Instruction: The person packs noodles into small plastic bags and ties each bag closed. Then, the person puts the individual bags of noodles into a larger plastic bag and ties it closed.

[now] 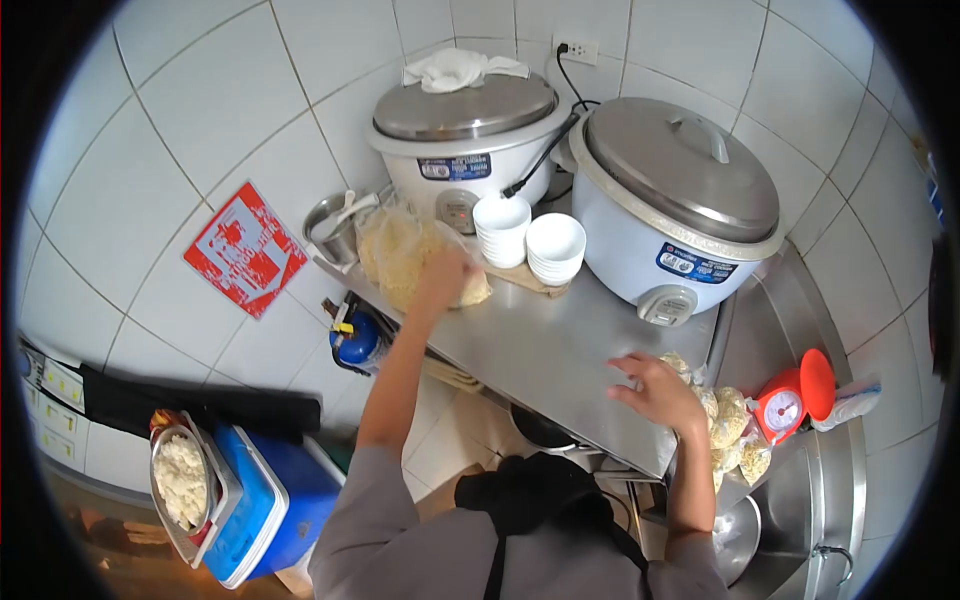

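My left hand (451, 273) reaches to a large clear plastic bag (392, 256) of pale yellow, shredded-looking food at the far left of the steel counter. Its fingers are hidden against the bag, so their grip does not show. Over the counter's right edge, my right hand (655, 393) is held with fingers spread and nothing in them. Just beside and below it lie several small knotted bags (729, 418) of similar pale food. Two stacks of white bowls (555, 247) stand on a board to the right of my left hand.
Two large rice cookers, one (455, 150) at the back and one (655, 220) at the right, stand behind the counter (540, 345). A red scale (782, 408) stands by the sink (790, 500). A metal pot (330, 222), a blue cylinder (355, 340) and a cooler (265, 510) are at left.
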The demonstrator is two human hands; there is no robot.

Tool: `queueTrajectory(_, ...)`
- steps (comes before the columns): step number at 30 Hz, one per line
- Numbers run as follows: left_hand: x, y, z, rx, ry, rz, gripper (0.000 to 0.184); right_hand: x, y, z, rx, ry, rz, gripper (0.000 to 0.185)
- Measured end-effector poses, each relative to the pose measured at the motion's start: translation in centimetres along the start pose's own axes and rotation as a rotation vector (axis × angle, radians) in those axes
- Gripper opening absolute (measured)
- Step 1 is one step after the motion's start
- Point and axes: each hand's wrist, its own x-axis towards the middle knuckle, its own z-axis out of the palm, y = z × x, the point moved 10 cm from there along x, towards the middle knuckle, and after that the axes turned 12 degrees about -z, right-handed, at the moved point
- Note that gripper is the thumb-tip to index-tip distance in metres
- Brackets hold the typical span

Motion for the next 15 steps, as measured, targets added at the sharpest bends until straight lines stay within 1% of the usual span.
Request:
queueTrajectory(2,-4.7,5.9,0.0,0.197,-0.025,0.347,0.012,4.0,-2.1,0.1,-0.105,0.148,-0.145,0.046)
queueTrajectory(4,-7.5,8.3,-0.2,0.213,-0.046,0.416,0.010,9.4,-4.8,0.1,-0.082,0.175,-0.395,0.055)
queueTrajectory(5,-8.8,9.0,-0.4,0.221,-0.061,0.446,0.010,12.0,-5.4,1.5,-0.146,0.094,-0.446,0.054)
queueTrajectory(9,-11.2,8.8,-1.1,0.276,-0.174,0.420,0.010,17.1,-3.7,9.3,-0.393,-0.150,-0.580,0.045)
queueTrajectory(11,-11.9,7.3,-1.4,0.271,-0.191,0.381,0.012,17.6,-2.1,10.5,-0.359,-0.183,-0.466,0.037)
queueTrajectory(12,-11.9,6.3,-1.6,0.226,-0.208,0.316,0.014,17.4,-1.6,10.8,-0.342,-0.206,-0.408,0.034)
queueTrajectory(15,-11.5,4.8,-2.1,0.072,-0.247,0.130,0.019,16.4,-2.2,9.0,-0.305,-0.064,-0.475,0.028)
